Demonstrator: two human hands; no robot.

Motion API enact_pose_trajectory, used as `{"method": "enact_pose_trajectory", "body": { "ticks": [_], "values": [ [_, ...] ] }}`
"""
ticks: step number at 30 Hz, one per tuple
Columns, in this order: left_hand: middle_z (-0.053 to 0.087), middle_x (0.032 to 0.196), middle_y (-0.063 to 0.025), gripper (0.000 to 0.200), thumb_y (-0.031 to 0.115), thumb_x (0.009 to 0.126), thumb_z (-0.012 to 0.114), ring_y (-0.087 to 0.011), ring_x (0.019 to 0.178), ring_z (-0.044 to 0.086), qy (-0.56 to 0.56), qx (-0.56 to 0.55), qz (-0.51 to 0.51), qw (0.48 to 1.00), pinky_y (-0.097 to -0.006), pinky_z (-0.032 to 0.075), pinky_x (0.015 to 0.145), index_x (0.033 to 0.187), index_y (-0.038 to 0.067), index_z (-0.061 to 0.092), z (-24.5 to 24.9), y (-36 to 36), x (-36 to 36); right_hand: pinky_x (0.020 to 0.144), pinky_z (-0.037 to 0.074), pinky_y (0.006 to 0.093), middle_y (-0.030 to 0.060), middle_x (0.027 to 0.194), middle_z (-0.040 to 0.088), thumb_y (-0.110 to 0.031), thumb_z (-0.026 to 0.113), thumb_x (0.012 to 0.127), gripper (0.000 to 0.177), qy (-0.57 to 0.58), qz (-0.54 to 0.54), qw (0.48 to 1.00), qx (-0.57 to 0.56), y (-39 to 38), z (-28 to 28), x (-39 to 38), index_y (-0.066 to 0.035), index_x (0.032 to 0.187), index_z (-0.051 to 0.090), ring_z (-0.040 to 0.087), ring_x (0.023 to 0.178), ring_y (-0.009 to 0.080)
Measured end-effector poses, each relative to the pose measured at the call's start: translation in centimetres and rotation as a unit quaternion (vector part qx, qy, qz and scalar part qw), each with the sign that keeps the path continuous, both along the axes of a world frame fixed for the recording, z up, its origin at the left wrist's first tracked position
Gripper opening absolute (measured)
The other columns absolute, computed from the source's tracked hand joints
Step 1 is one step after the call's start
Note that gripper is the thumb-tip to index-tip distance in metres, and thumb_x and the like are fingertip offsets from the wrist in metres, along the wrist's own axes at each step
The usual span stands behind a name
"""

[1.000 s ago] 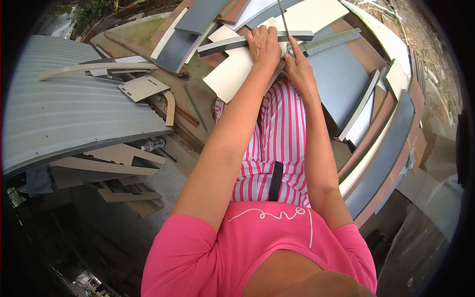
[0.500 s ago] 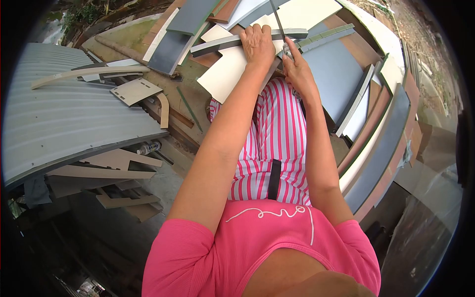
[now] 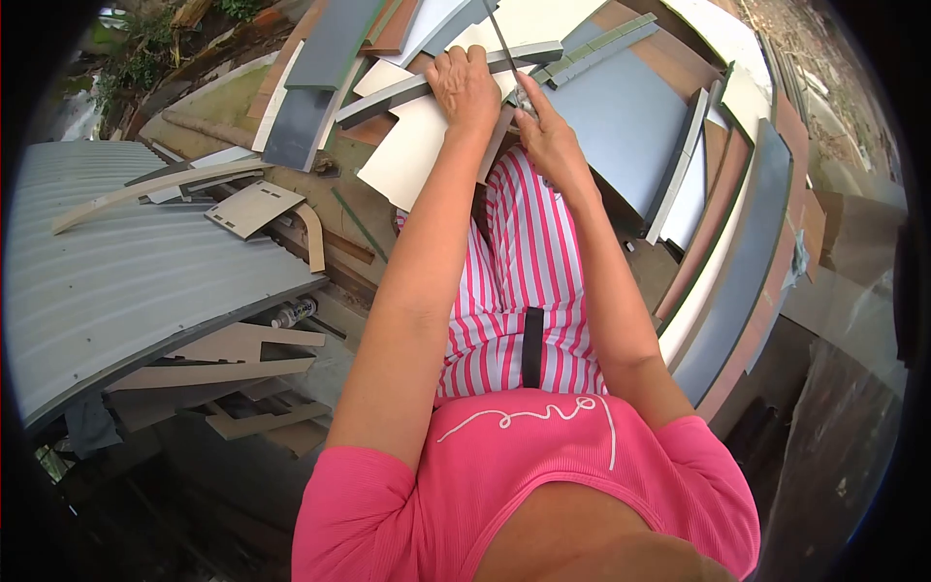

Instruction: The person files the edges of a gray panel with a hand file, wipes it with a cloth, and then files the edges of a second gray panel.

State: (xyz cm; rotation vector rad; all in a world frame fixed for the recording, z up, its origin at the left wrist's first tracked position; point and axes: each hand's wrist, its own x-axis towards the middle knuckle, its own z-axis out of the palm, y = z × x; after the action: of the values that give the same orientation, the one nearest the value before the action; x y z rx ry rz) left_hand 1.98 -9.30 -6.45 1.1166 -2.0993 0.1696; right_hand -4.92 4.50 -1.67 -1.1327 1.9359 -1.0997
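Note:
My left hand (image 3: 465,89) is wrapped over a long narrow strip (image 3: 388,100) with a dark side and a pale top. The strip lies across a cream board (image 3: 400,160) above my lap. Just right of it, my right hand (image 3: 548,126) is closed round the handle of a thin blade (image 3: 502,41), which points away from me and crosses the strip. The fingers hide most of the handle. Behind my right hand lies a blue-grey panel (image 3: 616,126) beside a narrow strip with a greenish edge (image 3: 601,50).
Long curved boards (image 3: 742,281) stand at the right. Corrugated metal sheeting (image 3: 145,262) lies at the left, with a curved strip (image 3: 160,187) and a slotted board (image 3: 254,208) on it. Below its edge are a bottle (image 3: 294,311) and board offcuts (image 3: 218,373).
The view has shifted, so the scene sits further left in the image. Both hands keep their holds, and the blade still crosses the strip.

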Motion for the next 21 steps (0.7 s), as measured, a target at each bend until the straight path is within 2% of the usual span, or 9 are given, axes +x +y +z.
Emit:
{"method": "enact_pose_trajectory", "body": {
  "ticks": [2, 4, 8, 9, 12, 14, 15, 16, 21],
  "values": [
    [0.060, 0.088, -0.0131, 0.009, 0.005, 0.075, 0.059, -0.0317, 0.090, 0.055, -0.002, 0.009, -0.004, 1.000, -0.0431, 0.036, 0.084, 0.083, 0.007, 0.062, 0.2, 0.2, 0.1, 0.080, 0.049, 0.0364, 0.0210, 0.093, 0.067, -0.024, 0.051, 0.098, 0.053, 0.068, -0.010, 0.996, -0.051, -1.9, -1.1, -0.3, -0.024, 0.149, 0.037, 0.064, 0.081, 0.0293],
    [0.062, 0.088, -0.0132, 0.008, 0.006, 0.076, 0.060, -0.0321, 0.090, 0.057, -0.017, 0.009, 0.003, 1.000, -0.0431, 0.036, 0.084, 0.083, 0.007, 0.062, 0.0, 0.1, 0.1, 0.089, 0.047, 0.0421, 0.0283, 0.110, 0.065, -0.024, 0.051, 0.098, 0.053, 0.014, -0.003, 1.000, -0.012, -1.7, 0.0, -0.2, -0.025, 0.149, 0.036, 0.063, 0.102, 0.0433],
    [0.061, 0.088, -0.0124, 0.009, 0.006, 0.078, 0.058, -0.0320, 0.092, 0.057, -0.061, 0.016, 0.022, 0.998, -0.0455, 0.036, 0.086, 0.086, 0.006, 0.062, 0.0, 0.3, 0.0, 0.086, 0.047, 0.0483, 0.0302, 0.104, 0.065, -0.022, 0.051, 0.099, 0.053, 0.011, 0.005, 1.000, -0.028, 3.5, -1.2, 1.2, -0.024, 0.149, 0.034, 0.060, 0.100, 0.0480],
    [0.061, 0.088, -0.0124, 0.009, 0.006, 0.078, 0.058, -0.0320, 0.092, 0.057, -0.061, 0.017, 0.012, 0.998, -0.0455, 0.036, 0.086, 0.086, 0.006, 0.062, -0.2, 0.2, -0.1, 0.084, 0.047, 0.0498, 0.0321, 0.103, 0.064, -0.020, 0.050, 0.100, 0.052, -0.037, 0.015, 0.997, 0.065, 5.3, 1.2, 1.7, -0.024, 0.149, 0.033, 0.060, 0.099, 0.0489],
    [0.062, 0.088, -0.0104, 0.014, 0.006, 0.076, 0.058, -0.0329, 0.090, 0.058, -0.074, -0.012, 0.024, 0.997, -0.0462, 0.037, 0.082, 0.088, 0.009, 0.063, -0.7, -0.2, 0.3, 0.081, 0.047, 0.0501, 0.0320, 0.103, 0.063, -0.020, 0.049, 0.100, 0.053, -0.018, 0.002, 1.000, -0.017, 6.3, -0.6, 2.3, -0.026, 0.149, 0.032, 0.061, 0.096, 0.0486],
    [0.061, 0.089, -0.0097, 0.017, 0.006, 0.076, 0.058, -0.0330, 0.090, 0.058, -0.078, -0.013, 0.024, 0.997, -0.0462, 0.037, 0.082, 0.091, 0.010, 0.064, -0.7, -0.2, 0.1, 0.080, 0.047, 0.0497, 0.0302, 0.102, 0.065, -0.021, 0.048, 0.100, 0.051, -0.048, 0.011, 0.998, 0.027, 4.7, 2.1, 0.9, -0.023, 0.149, 0.033, 0.062, 0.096, 0.0480],
    [0.061, 0.091, -0.0093, 0.018, 0.007, 0.076, 0.059, -0.0331, 0.090, 0.058, -0.082, -0.002, 0.021, 0.996, -0.0463, 0.037, 0.082, 0.093, 0.010, 0.064, -0.7, 0.0, 0.0, 0.078, 0.048, 0.0497, 0.0299, 0.096, 0.066, -0.021, 0.048, 0.099, 0.051, -0.010, -0.004, 0.999, -0.040, 3.3, 0.3, 0.6, -0.021, 0.149, 0.035, 0.063, 0.092, 0.0478],
    [0.061, 0.092, -0.0089, 0.020, 0.007, 0.076, 0.059, -0.0332, 0.091, 0.058, -0.089, 0.009, 0.020, 0.996, -0.0463, 0.037, 0.082, 0.095, 0.010, 0.064, -0.7, 0.2, 0.2, 0.077, 0.047, 0.0502, 0.0292, 0.088, 0.066, -0.021, 0.049, 0.099, 0.052, -0.039, -0.002, 0.999, 0.007, 2.3, 1.6, 0.1, -0.021, 0.149, 0.035, 0.063, 0.087, 0.0468],
    [0.060, 0.091, -0.0109, 0.015, 0.007, 0.078, 0.060, -0.0330, 0.087, 0.056, -0.076, -0.001, 0.006, 0.997, -0.0451, 0.036, 0.083, 0.093, 0.008, 0.062, -0.6, 0.4, 0.2, 0.071, 0.048, 0.0496, 0.0293, 0.085, 0.065, -0.019, 0.050, 0.098, 0.053, 0.000, -0.018, 0.999, -0.041, 0.5, -0.2, 0.2, -0.020, 0.149, 0.034, 0.065, 0.080, 0.0429]
  ]
}}
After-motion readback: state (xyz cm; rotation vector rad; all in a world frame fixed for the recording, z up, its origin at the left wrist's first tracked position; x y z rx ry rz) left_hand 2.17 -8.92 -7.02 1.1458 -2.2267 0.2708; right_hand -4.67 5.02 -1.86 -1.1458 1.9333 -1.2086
